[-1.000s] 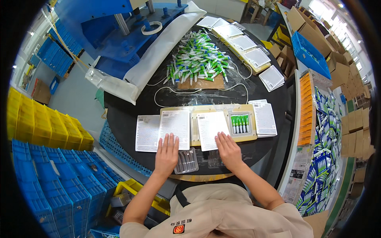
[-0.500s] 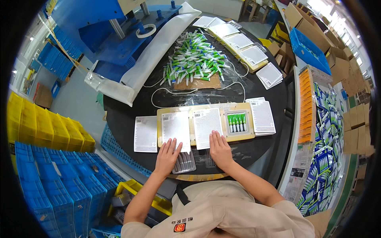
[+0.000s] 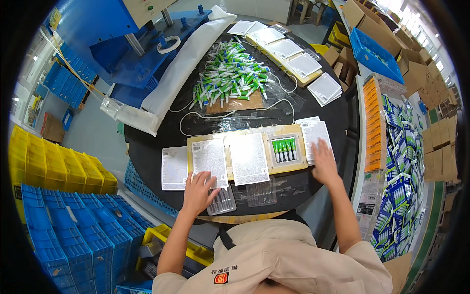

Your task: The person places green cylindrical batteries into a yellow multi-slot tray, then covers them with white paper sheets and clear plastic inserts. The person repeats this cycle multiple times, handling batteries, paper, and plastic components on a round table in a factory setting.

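My left hand [image 3: 198, 192], fingers apart, rests at the lower edge of a white printed card [image 3: 209, 159] on the long yellow tray [image 3: 289, 170]. At the tray's right end my right hand [image 3: 324, 163] lies with outstretched fingers on a stack of white printed cards [image 3: 313, 132]. Another card [image 3: 249, 159] covers the tray's middle section. In the right section, small green-and-white tubes [image 3: 284, 149] sit side by side in a clear blister. Further left lies a white card pile [image 3: 174, 169]. Clear ribbed blisters [image 3: 262, 194] stick out below the tray.
A heap of green-and-white tubes [image 3: 232, 73] lies on cardboard beyond a white cord [image 3: 235, 113]. A second yellow tray [image 3: 308, 78] with cards stands at the far right. Blue crates [image 3: 73, 235] are at the left, packaged blister cards [image 3: 399, 196] at the right, a blue machine [image 3: 117, 59] behind.
My right hand has moved from the middle card to the right-hand card stack. My left hand has shifted slightly left and down. The view has shifted a little.
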A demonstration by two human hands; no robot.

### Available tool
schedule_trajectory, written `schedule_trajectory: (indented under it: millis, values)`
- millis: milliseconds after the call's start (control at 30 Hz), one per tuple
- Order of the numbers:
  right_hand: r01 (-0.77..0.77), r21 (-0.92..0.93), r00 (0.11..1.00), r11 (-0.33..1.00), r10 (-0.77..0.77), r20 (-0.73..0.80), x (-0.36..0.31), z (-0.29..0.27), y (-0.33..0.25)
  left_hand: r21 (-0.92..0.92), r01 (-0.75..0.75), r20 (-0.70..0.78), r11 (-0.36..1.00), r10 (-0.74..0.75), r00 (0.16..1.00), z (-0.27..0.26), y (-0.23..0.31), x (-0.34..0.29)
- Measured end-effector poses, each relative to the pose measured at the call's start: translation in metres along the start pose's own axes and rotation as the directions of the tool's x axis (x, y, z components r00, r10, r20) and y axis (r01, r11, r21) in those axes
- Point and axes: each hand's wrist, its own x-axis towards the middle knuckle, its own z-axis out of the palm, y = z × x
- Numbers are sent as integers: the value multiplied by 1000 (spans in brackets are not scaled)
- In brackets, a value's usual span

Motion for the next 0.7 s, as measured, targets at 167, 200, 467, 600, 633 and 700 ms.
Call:
schedule_trajectory:
  millis: [167,200,467,600,633,700]
  values:
    - [181,-206,981,962,-162,109,-3,43,48,-107,-170,-79,980,162,984,18,71,68]
    - [178,-136,982,975,-167,92,-4,46,53,-78,-262,-33,962,260,965,26,85,77]
    - [182,91,975,979,-191,114,2,-18,64,165,-338,227,927,298,927,50,74,79]
    - [261,39,890,965,-225,-396,-2,-30,11,-35,-217,224,976,219,950,45,75,91]
    - [282,12,882,959,-254,-397,-8,-24,-11,-80,-157,241,984,172,955,43,73,100]
    - [301,-38,888,953,-295,-352,-21,-4,-48,-67,-82,146,994,91,985,41,66,117]
